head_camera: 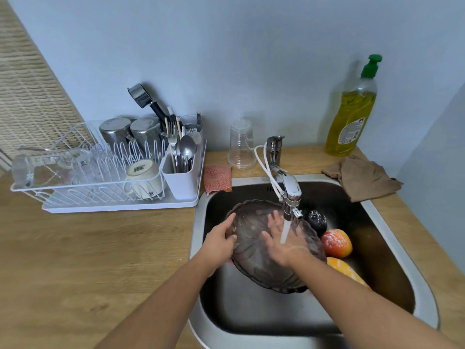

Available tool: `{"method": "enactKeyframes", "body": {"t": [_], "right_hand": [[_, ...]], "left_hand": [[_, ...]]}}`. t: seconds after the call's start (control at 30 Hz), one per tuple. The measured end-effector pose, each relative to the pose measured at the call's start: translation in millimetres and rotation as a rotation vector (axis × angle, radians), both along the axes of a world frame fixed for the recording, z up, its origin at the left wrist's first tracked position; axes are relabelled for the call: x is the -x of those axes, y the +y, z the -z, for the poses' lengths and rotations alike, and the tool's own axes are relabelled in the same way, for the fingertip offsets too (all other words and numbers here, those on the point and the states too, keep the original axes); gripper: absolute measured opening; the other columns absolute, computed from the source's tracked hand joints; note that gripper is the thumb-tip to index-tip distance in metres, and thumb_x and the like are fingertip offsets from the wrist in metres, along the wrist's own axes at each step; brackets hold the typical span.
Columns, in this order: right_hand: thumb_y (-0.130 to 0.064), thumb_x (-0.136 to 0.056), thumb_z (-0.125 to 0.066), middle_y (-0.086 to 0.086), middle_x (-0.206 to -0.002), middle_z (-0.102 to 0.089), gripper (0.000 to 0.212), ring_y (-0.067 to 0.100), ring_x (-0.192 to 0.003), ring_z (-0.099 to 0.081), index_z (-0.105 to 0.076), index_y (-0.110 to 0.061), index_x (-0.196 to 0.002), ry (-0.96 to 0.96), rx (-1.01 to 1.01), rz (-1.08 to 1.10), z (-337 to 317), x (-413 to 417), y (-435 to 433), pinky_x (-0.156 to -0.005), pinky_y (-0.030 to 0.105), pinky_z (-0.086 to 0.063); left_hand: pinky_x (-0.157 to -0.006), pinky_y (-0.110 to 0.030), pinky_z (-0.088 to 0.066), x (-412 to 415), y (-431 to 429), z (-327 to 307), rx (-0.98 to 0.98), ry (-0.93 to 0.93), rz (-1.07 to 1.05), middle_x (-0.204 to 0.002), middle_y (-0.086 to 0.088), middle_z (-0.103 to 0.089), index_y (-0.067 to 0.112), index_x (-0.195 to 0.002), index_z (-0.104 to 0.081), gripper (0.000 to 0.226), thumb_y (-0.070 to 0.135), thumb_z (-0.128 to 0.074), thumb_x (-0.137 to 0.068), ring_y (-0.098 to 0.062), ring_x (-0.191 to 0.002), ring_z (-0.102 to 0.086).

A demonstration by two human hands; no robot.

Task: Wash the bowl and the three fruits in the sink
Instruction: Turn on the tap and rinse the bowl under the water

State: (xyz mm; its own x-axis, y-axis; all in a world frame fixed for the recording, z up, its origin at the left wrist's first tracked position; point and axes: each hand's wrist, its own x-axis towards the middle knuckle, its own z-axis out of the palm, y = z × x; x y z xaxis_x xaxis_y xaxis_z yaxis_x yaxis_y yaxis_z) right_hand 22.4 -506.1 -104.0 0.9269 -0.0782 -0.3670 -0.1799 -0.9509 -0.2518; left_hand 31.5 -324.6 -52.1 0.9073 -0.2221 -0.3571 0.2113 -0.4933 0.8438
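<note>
the left hand [219, 244] gripped the rim of the dark glass bowl [254, 258], held tilted in the sink [392, 222] under running water; the right hand [281, 241] lay spread inside it. three fruits [336, 243] rested just right of the bowl.

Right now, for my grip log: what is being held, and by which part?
Left hand grips the bowl at its left rim; right hand lies flat against it.
</note>
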Motion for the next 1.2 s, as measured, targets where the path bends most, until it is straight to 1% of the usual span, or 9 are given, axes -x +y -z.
{"method": "enactKeyframes", "body": {"t": [0.17, 0.27, 0.4, 0.53, 0.67, 0.77, 0.9, 1.03, 1.2], "right_hand": [[-0.051, -0.098, -0.008, -0.015, -0.148, 0.033, 0.058, 0.016, -0.147, 0.013, 0.022, -0.036, -0.145, -0.012, -0.076, -0.215, -6, 4, 19, -0.12, 0.048, 0.0], [-0.051, -0.098, -0.007, -0.008, -0.149, 0.034, 0.06, 0.018, -0.148, 0.002, 0.023, -0.031, -0.145, -0.039, 0.035, 0.006, -10, -3, 10, -0.12, 0.049, 0.004], [-0.048, -0.1, -0.015, -0.009, -0.152, 0.031, 0.061, 0.016, -0.146, 0.016, 0.023, -0.032, -0.145, -0.1, -0.113, -0.223, -10, -2, 33, -0.113, 0.04, 0.014], [-0.051, -0.098, -0.01, -0.003, -0.153, 0.031, 0.062, 0.02, -0.148, 0.005, 0.021, -0.027, -0.146, -0.051, -0.024, 0.062, -4, -13, 15, -0.12, 0.046, 0.006], [-0.05, -0.099, -0.012, -0.01, -0.148, 0.032, 0.059, 0.016, -0.144, 0.022, 0.02, -0.032, -0.145, -0.091, -0.181, -0.113, -3, -5, 32, -0.113, 0.043, 0.017], [-0.051, -0.098, -0.014, -0.001, -0.154, 0.026, 0.059, 0.022, -0.144, 0.017, 0.027, -0.039, -0.139, -0.135, -0.255, 0.264, -7, -12, 31, -0.116, 0.05, 0.013], [-0.05, -0.099, -0.009, -0.007, -0.15, 0.03, 0.058, 0.018, -0.144, 0.021, 0.019, -0.034, -0.147, -0.22, -0.215, 0.015, -12, -16, 45, -0.11, 0.045, 0.017], [-0.054, -0.097, -0.013, 0.001, -0.16, -0.009, 0.06, 0.027, -0.148, -0.011, -0.001, -0.032, -0.152, -0.098, -0.178, 0.392, -1, -24, 8, -0.119, 0.053, -0.004], [-0.042, -0.101, -0.024, -0.009, -0.149, 0.03, 0.063, 0.013, -0.143, 0.02, 0.019, -0.032, -0.147, -0.197, -0.203, -0.157, -8, -7, 28, -0.12, 0.044, 0.004]], "left_hand": [[-0.075, -0.027, -0.055, 2, 2, 0, 0.0, 0.007, 0.027, -0.14, -0.003, -0.05, 0.037, -0.147, -0.03, 0.058, 0.009, -0.044, -0.099, -0.026, -0.117, -0.057], [-0.071, -0.029, -0.059, 2, 5, -2, 0.031, 0.04, 0.004, -0.139, 0.0, -0.05, 0.037, -0.148, -0.029, 0.058, 0.008, -0.043, -0.099, -0.024, -0.112, -0.06], [-0.078, -0.037, -0.059, 2, 8, -4, 0.012, 0.034, 0.023, -0.139, 0.0, -0.051, 0.038, -0.147, -0.03, 0.058, 0.009, -0.045, -0.098, -0.02, -0.11, -0.061], [-0.065, -0.037, -0.061, 2, 11, -6, 0.072, 0.099, -0.015, -0.139, -0.001, -0.049, 0.037, -0.147, -0.03, 0.058, 0.008, -0.043, -0.099, -0.024, -0.104, -0.064], [-0.075, -0.04, -0.061, 5, 13, -5, 0.03, 0.076, 0.016, -0.139, -0.001, -0.05, 0.038, -0.147, -0.03, 0.057, 0.009, -0.043, -0.099, -0.022, -0.108, -0.063], [-0.064, -0.03, -0.061, 6, 11, -10, 0.028, 0.06, 0.035, -0.139, 0.001, -0.05, 0.039, -0.147, -0.029, 0.057, 0.01, -0.042, -0.099, -0.021, -0.103, -0.065], [-0.073, -0.031, -0.06, 11, 8, -11, -0.046, 0.012, 0.085, -0.143, -0.002, -0.047, 0.037, -0.148, -0.028, 0.059, 0.011, -0.044, -0.099, -0.019, -0.109, -0.061], [-0.066, -0.025, -0.059, 9, 11, -13, -0.064, -0.025, 0.108, -0.141, 0.001, -0.048, 0.037, -0.149, -0.027, 0.058, 0.009, -0.041, -0.1, -0.014, -0.098, -0.059], [-0.066, -0.014, -0.056, 8, 9, -14, -0.156, -0.083, 0.147, -0.143, 0.001, -0.048, 0.035, -0.148, -0.027, 0.058, 0.009, -0.043, -0.1, -0.018, -0.109, -0.06]]}}
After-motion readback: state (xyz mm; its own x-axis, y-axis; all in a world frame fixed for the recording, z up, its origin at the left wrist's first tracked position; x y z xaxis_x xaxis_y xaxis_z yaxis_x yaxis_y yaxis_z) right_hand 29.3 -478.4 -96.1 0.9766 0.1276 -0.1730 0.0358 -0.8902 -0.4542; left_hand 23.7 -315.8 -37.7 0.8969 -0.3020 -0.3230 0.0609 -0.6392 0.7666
